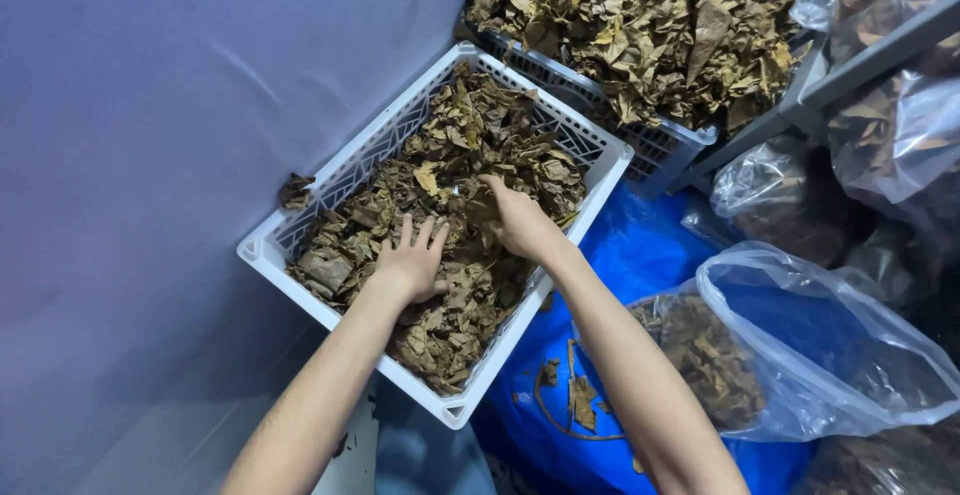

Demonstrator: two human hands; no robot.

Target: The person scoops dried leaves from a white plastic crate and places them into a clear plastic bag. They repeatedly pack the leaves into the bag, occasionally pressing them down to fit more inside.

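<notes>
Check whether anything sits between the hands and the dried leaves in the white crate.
Nothing visible does. The left hand lies flat on the leaves in the white crate, and the right hand digs its fingers into the same pile.

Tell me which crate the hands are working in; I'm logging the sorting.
The white crate by the wall: both the left hand and right hand rest on its dry leaves. The grey crate behind sits untouched.
</notes>
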